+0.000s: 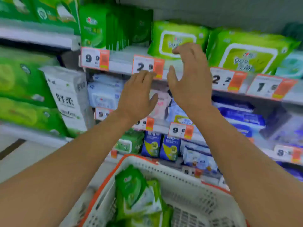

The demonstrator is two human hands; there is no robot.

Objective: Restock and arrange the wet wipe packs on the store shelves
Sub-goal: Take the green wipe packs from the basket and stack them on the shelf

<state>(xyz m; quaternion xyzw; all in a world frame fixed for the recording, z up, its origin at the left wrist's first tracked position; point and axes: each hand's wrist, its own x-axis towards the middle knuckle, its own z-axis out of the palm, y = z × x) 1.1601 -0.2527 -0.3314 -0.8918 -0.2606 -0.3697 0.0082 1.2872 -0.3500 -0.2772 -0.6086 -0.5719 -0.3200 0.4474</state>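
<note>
Both my hands are raised in front of the shelves and hold nothing. My left hand (137, 94) hovers with relaxed fingers just below the shelf edge (121, 65), near a price tag (148, 66). My right hand (188, 76) is spread open, its fingertips close to a light green wet wipe pack (177, 32) lying on that shelf. A second, larger light green pack (246, 51) lies to its right. Several green wet wipe packs (137, 192) lie in the white basket (188, 185) with an orange rim below my arms.
Dark green packs (105, 27) stand upright at the left of the same shelf. Lower shelves hold white, pink and blue packs (105, 94). Large green tissue bundles (21, 82) and a white bundle (68, 99) fill the left unit. The picture is motion-blurred.
</note>
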